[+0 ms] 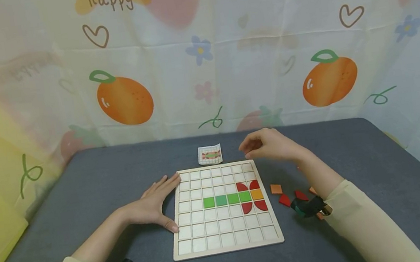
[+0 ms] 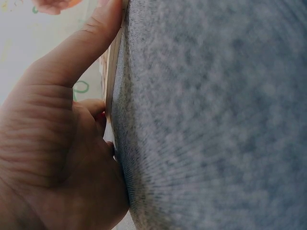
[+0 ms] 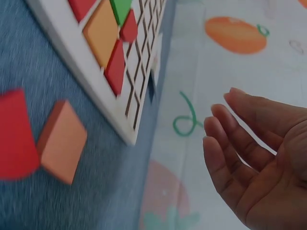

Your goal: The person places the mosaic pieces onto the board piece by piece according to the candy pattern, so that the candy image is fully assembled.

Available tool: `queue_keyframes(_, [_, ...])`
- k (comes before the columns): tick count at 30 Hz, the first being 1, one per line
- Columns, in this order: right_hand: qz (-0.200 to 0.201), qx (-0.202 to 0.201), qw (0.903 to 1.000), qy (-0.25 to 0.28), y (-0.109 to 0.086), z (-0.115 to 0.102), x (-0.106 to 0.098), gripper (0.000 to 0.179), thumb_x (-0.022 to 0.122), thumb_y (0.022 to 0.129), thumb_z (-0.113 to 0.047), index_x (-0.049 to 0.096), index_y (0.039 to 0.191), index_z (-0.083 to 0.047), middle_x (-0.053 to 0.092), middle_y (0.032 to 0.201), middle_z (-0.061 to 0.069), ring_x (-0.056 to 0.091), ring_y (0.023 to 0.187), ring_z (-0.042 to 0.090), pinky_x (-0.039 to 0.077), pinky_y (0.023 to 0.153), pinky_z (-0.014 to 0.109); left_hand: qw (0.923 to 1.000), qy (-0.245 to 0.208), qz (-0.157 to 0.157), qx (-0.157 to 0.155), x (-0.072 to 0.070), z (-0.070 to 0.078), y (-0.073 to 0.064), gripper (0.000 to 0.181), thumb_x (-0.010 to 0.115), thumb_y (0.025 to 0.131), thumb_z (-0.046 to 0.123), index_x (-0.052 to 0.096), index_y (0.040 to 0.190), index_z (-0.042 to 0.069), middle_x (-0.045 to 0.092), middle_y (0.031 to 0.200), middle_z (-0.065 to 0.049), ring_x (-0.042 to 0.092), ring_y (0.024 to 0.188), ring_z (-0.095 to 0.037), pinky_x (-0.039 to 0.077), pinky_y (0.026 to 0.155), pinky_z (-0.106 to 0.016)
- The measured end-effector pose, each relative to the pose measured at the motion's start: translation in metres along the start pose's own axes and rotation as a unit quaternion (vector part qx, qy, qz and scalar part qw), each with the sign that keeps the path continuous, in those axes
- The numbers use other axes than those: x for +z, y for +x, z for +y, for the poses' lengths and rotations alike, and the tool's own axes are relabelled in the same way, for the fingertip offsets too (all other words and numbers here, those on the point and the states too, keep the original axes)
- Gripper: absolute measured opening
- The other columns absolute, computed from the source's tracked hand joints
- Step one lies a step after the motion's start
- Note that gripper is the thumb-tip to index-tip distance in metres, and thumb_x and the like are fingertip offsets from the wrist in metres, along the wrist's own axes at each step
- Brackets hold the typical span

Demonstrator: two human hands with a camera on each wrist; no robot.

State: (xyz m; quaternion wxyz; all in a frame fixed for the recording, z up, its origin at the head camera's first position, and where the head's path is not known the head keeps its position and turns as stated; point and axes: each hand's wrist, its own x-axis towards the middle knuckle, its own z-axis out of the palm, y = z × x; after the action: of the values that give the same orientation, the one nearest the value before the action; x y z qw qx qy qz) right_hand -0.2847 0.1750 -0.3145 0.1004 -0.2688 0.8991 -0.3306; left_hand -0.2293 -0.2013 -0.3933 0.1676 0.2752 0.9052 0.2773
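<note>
A white gridded board point(image 1: 229, 250) lies on the dark table. Along one of its rows run several green squares point(image 1: 209, 202), ending in an orange square point(image 1: 257, 194) at the right edge. Rounded red pieces point(image 1: 247, 208) sit above and below that end. My left hand point(image 1: 148, 207) rests at the board's left edge, thumb and fingers spread and touching it. Above the table, past the far right corner, hovers my right hand point(image 1: 272, 145); its fingers are loosely bent with nothing between them, as the right wrist view also shows.
A small printed card point(image 1: 210, 154) with a coloured pattern lies just beyond the board. Loose orange pieces point(image 1: 276, 189) and red pieces point(image 1: 284, 200) are scattered to the board's right, some partly hidden under my right forearm. A patterned curtain point(image 1: 171, 87) hangs behind the table.
</note>
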Motion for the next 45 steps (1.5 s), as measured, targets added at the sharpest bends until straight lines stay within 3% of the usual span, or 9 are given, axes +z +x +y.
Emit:
queue_keyframes(9, [0.001,0.037,0.9993,-0.007,-0.011,0.028,-0.019,0.031,0.065,0.095,-0.016,0.065,0.125,-0.008,0.068,0.126,0.017,0.068,0.111,0.026,0.056,0.093,0.042,1.0,0.001,-0.002,-0.003,0.0,0.001,0.0,0.128,0.088,0.066,0.05,0.011,0.16,0.01,0.003,0.17,-0.01,-0.002,0.155,-0.044,0.002,0.117,-0.071])
queue_keyframes(17, [0.008,0.073,0.9966,-0.037,-0.024,0.058,-0.032,0.035,0.066,0.094,-0.016,0.065,0.126,-0.004,0.069,0.123,0.019,0.067,0.109,0.03,0.056,0.091,0.042,1.0,0.001,-0.002,-0.003,0.0,0.001,-0.001,0.127,0.088,0.066,0.05,0.012,0.16,0.009,0.003,0.169,-0.011,-0.003,0.154,-0.045,0.001,0.117,-0.072])
queue_keyframes(28, [0.0,0.122,0.9921,-0.032,-0.042,0.09,-0.049,0.036,0.063,0.096,-0.018,0.063,0.127,0.0,0.066,0.126,0.022,0.067,0.102,0.026,0.058,0.085,0.04,1.0,0.0,0.0,-0.002,0.0,0.001,0.0,0.128,0.088,0.066,0.05,0.012,0.16,0.009,0.003,0.169,-0.011,-0.002,0.154,-0.045,0.002,0.117,-0.072])
queue_keyframes(38, [-0.059,0.17,0.9836,-0.015,-0.051,0.11,-0.055,0.036,0.06,0.099,-0.026,0.065,0.123,0.001,0.069,0.117,0.017,0.064,0.096,0.018,0.058,0.086,0.039,1.0,0.0,0.001,-0.001,0.0,0.002,-0.001,0.128,0.088,0.065,0.049,0.012,0.16,0.009,0.003,0.169,-0.011,-0.003,0.154,-0.046,0.002,0.116,-0.073])
queue_keyframes(45, [-0.094,0.174,0.9803,0.002,-0.054,0.115,-0.056,0.039,0.066,0.095,-0.03,0.065,0.12,0.001,0.071,0.109,0.009,0.06,0.097,0.015,0.055,0.086,0.036,1.0,0.0,0.002,-0.001,0.0,0.001,0.0,0.128,0.088,0.066,0.049,0.011,0.16,0.01,0.003,0.169,-0.01,-0.003,0.154,-0.046,0.002,0.116,-0.073])
